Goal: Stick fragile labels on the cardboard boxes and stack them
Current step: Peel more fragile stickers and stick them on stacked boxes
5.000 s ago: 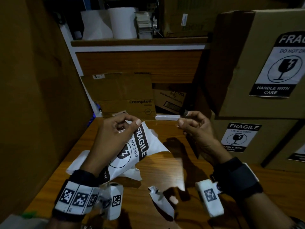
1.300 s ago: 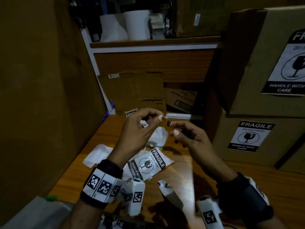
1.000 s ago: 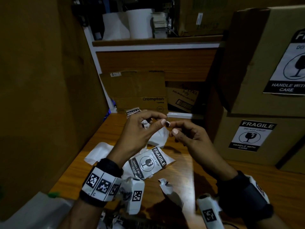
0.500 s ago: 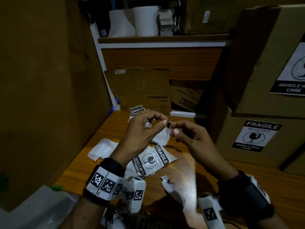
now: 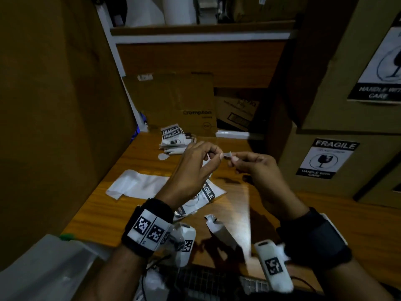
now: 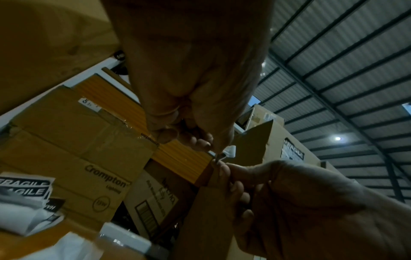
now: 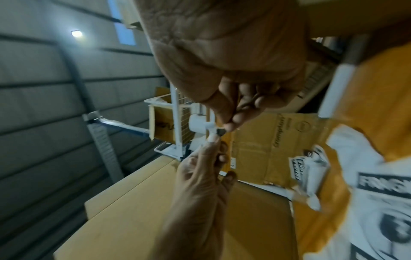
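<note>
Your left hand [image 5: 191, 168] and right hand [image 5: 258, 170] each pinch one end of a small white paper scrap [image 5: 227, 154] between thumb and forefinger, held above the orange-brown wooden table [image 5: 112, 216]. A black-and-white fragile label [image 5: 206, 194] lies on the table beneath your left hand. Labelled brown cardboard boxes [image 5: 338, 166] stand stacked at your right.

Two stacked boxes [image 5: 338, 118] bear labels; two hands [image 5: 195, 168] pinch one scrap [image 5: 227, 154].
</note>
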Action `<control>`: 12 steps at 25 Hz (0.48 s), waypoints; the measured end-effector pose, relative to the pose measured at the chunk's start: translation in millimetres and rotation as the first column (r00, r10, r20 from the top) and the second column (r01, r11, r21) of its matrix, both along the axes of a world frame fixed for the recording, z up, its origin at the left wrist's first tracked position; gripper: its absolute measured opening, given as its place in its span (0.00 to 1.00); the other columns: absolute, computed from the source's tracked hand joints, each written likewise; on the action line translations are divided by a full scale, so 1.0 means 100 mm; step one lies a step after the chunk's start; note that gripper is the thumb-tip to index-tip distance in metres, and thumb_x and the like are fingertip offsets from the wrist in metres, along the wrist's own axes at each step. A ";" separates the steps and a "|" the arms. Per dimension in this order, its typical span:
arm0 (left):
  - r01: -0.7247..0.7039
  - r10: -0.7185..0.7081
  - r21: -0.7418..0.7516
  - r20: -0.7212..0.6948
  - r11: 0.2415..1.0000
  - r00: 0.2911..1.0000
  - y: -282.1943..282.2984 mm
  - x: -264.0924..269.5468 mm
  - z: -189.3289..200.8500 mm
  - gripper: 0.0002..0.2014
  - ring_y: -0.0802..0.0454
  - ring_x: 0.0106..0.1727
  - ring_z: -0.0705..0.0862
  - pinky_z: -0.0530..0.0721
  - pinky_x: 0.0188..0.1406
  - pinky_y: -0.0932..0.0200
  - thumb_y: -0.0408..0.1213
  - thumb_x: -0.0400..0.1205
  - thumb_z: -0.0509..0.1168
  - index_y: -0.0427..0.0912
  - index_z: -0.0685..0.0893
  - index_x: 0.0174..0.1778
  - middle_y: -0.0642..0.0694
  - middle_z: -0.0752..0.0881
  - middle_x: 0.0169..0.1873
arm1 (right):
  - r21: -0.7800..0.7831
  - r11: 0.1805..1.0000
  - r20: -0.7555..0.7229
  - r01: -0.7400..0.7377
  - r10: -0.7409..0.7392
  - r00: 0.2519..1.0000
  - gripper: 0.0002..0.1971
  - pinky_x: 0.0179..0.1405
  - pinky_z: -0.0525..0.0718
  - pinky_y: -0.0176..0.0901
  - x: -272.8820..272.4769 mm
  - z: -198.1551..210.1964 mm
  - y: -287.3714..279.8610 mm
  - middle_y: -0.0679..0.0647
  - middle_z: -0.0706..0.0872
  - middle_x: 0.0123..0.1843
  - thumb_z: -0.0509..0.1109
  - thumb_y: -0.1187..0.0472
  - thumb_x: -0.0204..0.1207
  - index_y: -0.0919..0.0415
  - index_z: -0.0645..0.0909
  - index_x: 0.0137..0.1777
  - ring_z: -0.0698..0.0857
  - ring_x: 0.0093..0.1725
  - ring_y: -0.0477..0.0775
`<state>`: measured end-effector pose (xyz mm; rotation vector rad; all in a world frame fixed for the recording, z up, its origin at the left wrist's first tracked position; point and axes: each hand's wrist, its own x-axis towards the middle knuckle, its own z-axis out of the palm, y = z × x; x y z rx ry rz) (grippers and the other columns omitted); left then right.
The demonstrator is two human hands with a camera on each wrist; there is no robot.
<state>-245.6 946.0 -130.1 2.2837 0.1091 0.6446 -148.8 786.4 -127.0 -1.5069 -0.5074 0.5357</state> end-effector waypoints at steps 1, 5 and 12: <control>0.014 -0.014 -0.026 -0.014 1.000 1.000 -0.02 0.02 -0.08 0.07 0.52 0.49 0.77 0.73 0.48 0.56 0.42 0.91 0.63 0.53 0.81 0.47 0.60 0.78 0.42 | -0.019 0.998 -0.070 0.053 -0.055 0.996 0.09 0.39 0.79 0.33 0.02 -0.05 -0.01 0.47 0.94 0.45 0.71 0.62 0.85 0.55 0.90 0.60 0.85 0.37 0.35; -0.009 -0.002 -0.130 -0.087 0.992 0.996 -0.04 -0.06 -0.47 0.09 0.56 0.44 0.79 0.73 0.44 0.60 0.41 0.90 0.66 0.54 0.83 0.44 0.60 0.81 0.39 | -0.134 0.949 -0.049 0.287 -0.295 0.954 0.10 0.36 0.80 0.27 0.16 -0.34 -0.24 0.48 0.91 0.54 0.70 0.61 0.86 0.51 0.88 0.64 0.86 0.43 0.35; -0.165 0.133 -0.070 -0.330 0.984 0.934 -0.17 -0.20 -1.23 0.02 0.60 0.45 0.88 0.88 0.48 0.52 0.40 0.81 0.75 0.52 0.90 0.44 0.57 0.91 0.40 | -0.489 0.868 0.280 0.087 0.062 0.958 0.05 0.47 0.89 0.43 -0.05 -1.01 -0.42 0.42 0.91 0.50 0.74 0.59 0.84 0.49 0.91 0.54 0.88 0.47 0.38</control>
